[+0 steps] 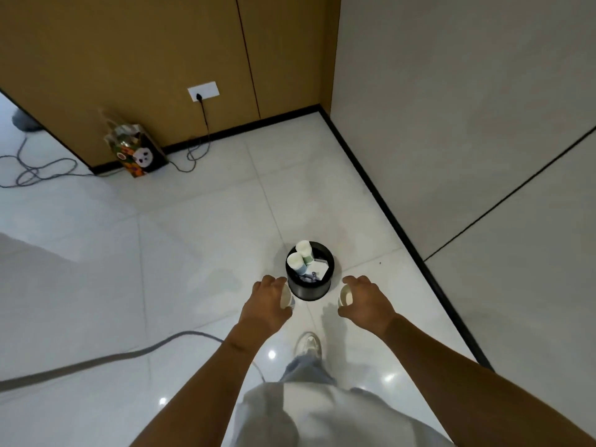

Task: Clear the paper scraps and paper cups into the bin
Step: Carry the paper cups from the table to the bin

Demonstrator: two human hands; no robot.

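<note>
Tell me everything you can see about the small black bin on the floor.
The small round black bin stands upright on the glossy white tiled floor, near the room's corner. Its wall looks smooth and dark; the material is unclear. It is open-topped and nearly full: two white paper cups stick out above the rim at its left side, with white paper scraps beside them. No hand touches it; the hands hover on either side.

My left hand (267,304) and right hand (364,301) hide most of each cup; bin (309,290) scraps too small to tell.
</note>
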